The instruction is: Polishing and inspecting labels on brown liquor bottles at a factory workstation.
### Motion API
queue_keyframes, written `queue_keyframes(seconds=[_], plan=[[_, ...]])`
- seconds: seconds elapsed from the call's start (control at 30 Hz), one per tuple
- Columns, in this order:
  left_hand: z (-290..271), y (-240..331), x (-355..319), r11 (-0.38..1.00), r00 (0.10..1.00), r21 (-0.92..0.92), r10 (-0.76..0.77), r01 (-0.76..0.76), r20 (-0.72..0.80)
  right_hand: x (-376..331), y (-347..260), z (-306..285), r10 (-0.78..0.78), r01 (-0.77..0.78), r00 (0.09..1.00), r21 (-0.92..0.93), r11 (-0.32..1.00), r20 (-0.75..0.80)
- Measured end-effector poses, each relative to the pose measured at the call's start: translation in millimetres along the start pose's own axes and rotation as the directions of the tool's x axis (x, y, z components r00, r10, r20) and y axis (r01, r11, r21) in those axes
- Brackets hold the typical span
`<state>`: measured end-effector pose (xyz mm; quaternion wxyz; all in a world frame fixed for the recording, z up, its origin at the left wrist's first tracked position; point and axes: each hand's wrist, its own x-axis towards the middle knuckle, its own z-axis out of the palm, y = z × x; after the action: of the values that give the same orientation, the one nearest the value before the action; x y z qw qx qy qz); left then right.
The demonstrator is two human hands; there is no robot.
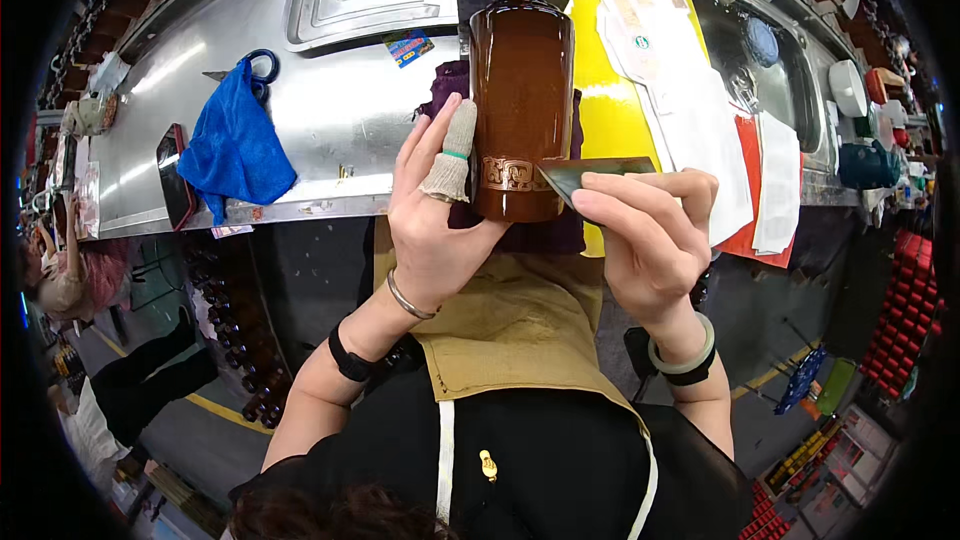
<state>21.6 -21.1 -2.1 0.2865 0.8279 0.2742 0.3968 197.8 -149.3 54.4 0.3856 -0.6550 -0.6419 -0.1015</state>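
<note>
Two bare hands work above the shiny metal table (330, 130): the left hand (440, 220) wraps round a tall brown glass bottle (521, 100) to keep it steady, and the right hand (645, 240) pinches a small dark card (585, 176) against its gold band

Illumination is bright and even, from overhead. Broad white glare streaks run across the polished stainless-steel desk (330, 110), and a vertical highlight runs down the glossy brown glass bottle (521, 90). The shiny yellow sheet (610, 110) beside it also reflects light. Shadows are soft; the area beneath the desk edge is dark. Fisheye distortion bends the desk edge strongly, and a black vignette closes the corners. Centre detail is sharp; objects at the rim appear compressed and softer.
</note>
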Motion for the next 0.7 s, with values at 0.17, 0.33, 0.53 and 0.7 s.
queue_keyframes(seconds=[0.17, 0.33, 0.53, 0.7], plan=[[-2.6, -0.5, 3.4, 0.998, 0.999, 0.029, 0.048, -0.048, 0.014, -8.7, -27.7, -2.8, -0.170, 0.156, 0.961, 0.076, 0.985, 0.218], [-4.9, 2.5, 8.2, 0.974, 0.980, 0.115, 0.196, -0.198, 0.025, -3.5, -5.4, 12.4, -0.102, 0.106, 0.991, -0.037, 0.994, 0.089], [-3.5, 10.6, 5.9, 0.996, 0.998, 0.077, 0.056, -0.054, -0.030, 22.2, -9.6, 6.0, -0.163, 0.167, 0.985, -0.079, 0.983, 0.056], [3.3, -11.6, 1.7, 0.983, 0.986, -0.078, 0.169, -0.169, 0.000, 4.6, -23.6, 9.1, -0.344, 0.321, 0.918, 0.141, 0.936, 0.198]])
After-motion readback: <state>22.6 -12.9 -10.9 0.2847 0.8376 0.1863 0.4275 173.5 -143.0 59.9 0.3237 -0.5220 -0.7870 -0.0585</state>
